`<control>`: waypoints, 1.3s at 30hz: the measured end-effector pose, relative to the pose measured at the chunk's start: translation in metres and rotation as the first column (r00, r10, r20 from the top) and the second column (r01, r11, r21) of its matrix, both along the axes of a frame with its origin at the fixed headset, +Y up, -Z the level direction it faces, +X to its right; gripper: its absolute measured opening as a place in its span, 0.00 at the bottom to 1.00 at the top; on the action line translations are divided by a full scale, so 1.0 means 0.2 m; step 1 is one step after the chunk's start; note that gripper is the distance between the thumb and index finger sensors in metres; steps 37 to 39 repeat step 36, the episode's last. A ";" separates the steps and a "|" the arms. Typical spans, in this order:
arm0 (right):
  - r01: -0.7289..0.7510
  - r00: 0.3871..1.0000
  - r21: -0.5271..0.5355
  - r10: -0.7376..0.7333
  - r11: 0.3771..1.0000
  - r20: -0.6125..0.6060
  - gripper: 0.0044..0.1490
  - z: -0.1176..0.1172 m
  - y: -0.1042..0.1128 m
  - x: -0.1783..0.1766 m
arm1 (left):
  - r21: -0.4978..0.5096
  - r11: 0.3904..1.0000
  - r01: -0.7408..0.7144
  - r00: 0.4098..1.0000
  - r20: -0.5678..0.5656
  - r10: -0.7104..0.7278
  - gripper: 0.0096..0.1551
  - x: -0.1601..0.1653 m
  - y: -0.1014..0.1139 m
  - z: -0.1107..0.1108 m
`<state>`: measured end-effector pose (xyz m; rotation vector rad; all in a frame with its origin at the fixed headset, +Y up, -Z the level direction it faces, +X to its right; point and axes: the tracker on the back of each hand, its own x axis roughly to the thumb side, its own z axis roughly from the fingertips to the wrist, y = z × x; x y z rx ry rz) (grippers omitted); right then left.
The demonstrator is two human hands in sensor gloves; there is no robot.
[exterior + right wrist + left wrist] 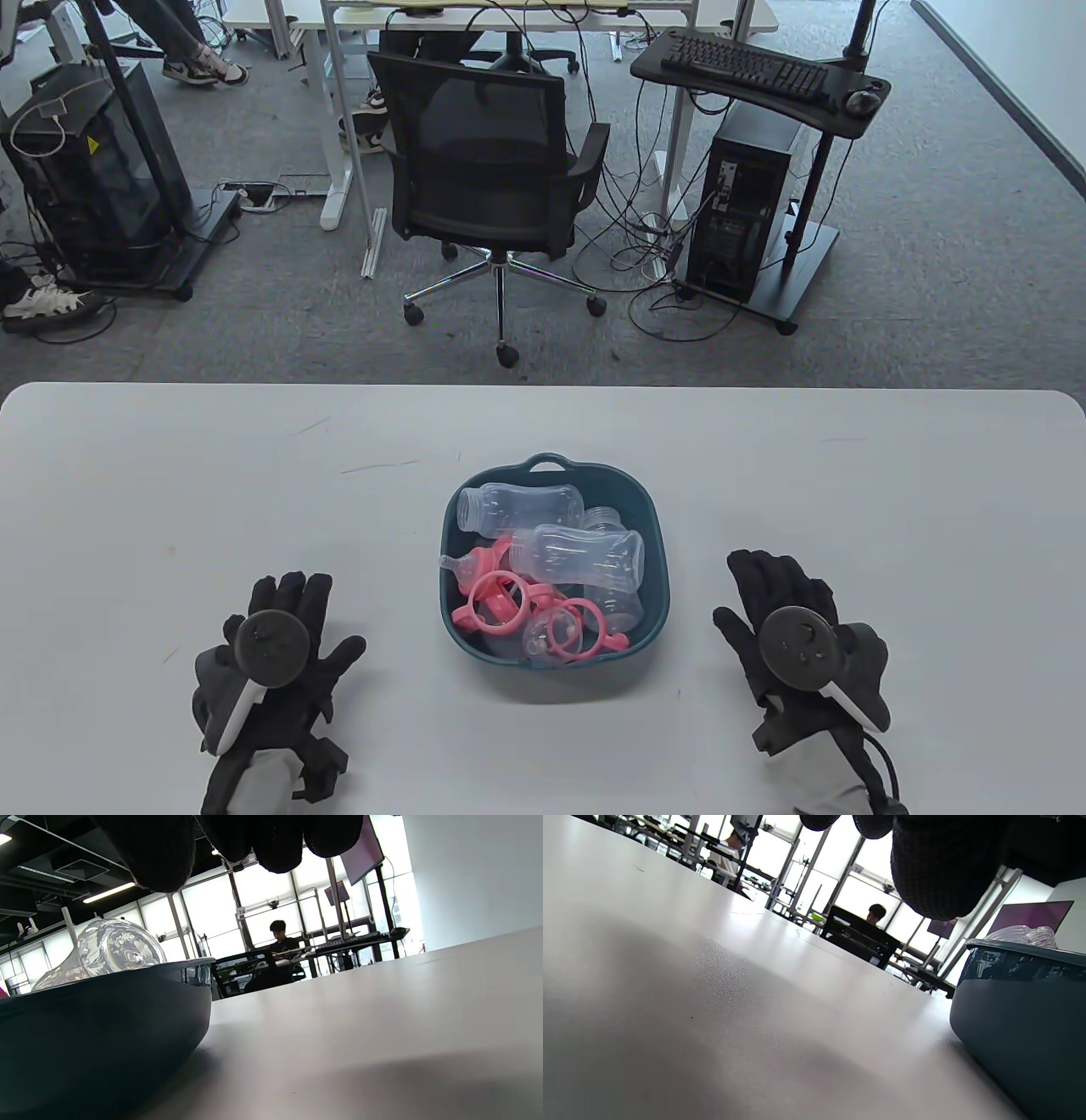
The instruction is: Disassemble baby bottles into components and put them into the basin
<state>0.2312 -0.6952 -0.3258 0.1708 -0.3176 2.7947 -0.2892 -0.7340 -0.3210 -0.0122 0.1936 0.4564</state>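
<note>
Bottles (pixel 556 531) lie apart in the basin (pixel 657 543) at mid-counter (pixel 170 475), hands resting either side.
Your left hand (pixel 271 654) and right hand (pixel 793 632) lie flat, fingers spread and holding nothing. Clear bodies, pink rings (pixel 509 604) and nipples look fully separated, so the job seems finished. Check that no ring is still screwed on; if one is, steady the body and twist gently.
</note>
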 end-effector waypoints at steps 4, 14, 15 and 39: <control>0.002 1.000 0.016 -0.002 1.000 0.017 0.44 0.02 -0.05 0.04 | -0.020 1.000 0.009 1.000 -0.003 -0.009 0.50 0.00 -0.01 -0.01; 0.030 0.999 0.005 -0.030 1.000 0.030 0.44 0.02 -0.12 0.10 | -0.052 0.998 0.019 1.000 -0.002 -0.019 0.50 0.01 -0.04 -0.03; 0.030 0.999 0.002 -0.030 1.000 0.031 0.44 0.03 -0.12 0.11 | -0.055 0.998 0.021 1.000 0.000 -0.021 0.50 0.01 -0.04 -0.03; 0.028 0.999 -0.021 -0.028 0.999 0.034 0.45 0.03 -0.15 0.11 | -0.067 0.994 0.081 0.997 0.020 -0.079 0.50 0.02 -0.06 -0.03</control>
